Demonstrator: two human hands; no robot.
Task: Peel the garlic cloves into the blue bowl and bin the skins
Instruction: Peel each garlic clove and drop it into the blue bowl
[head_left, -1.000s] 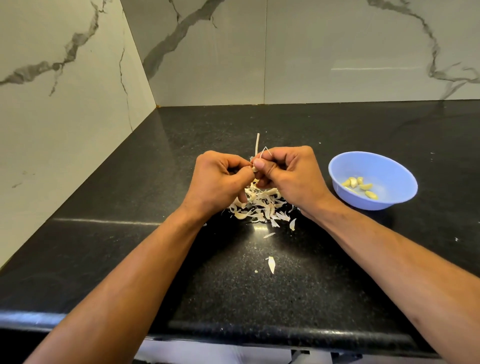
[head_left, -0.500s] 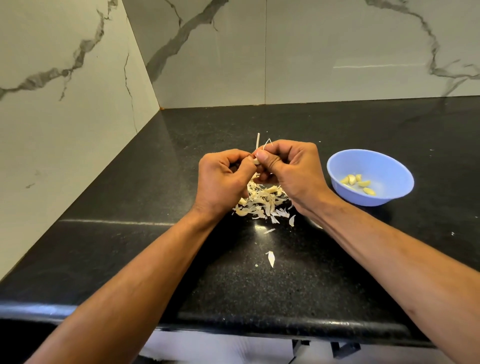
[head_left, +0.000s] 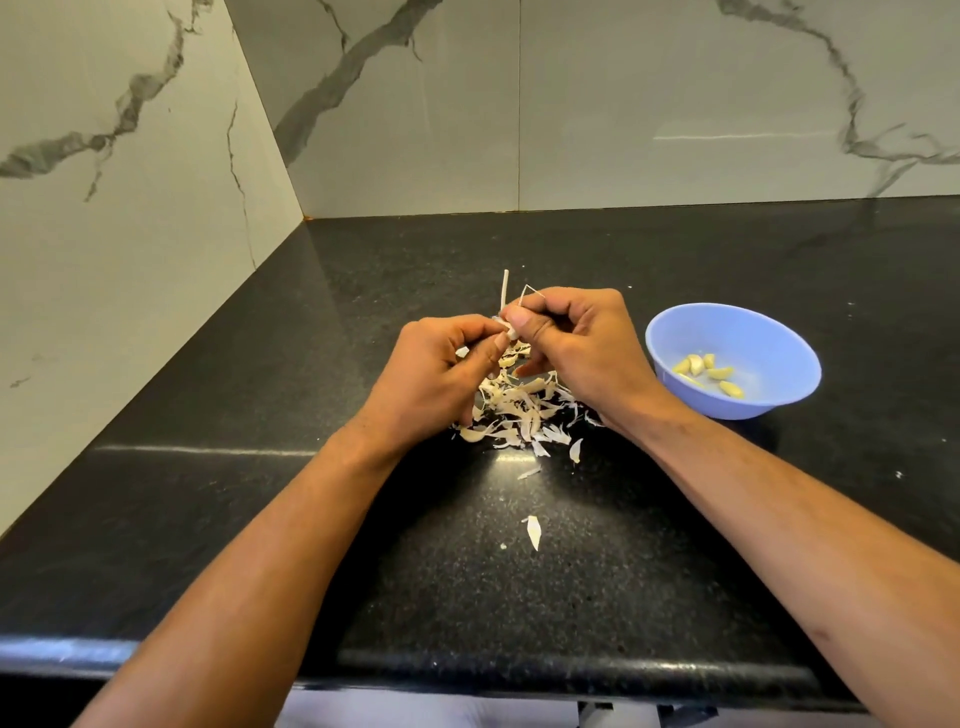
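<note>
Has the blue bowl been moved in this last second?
No. The blue bowl sits in the same place beside the skin pile on the counter; only the camera shifted.

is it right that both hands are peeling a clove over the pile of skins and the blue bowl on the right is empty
Not quite. The head view shows the blue bowl already holds several peeled cloves. The rest stands: left hand and right hand work a clove over the skins.

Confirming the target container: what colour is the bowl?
Light blue bowl, plain, clearest in the head view.
</note>
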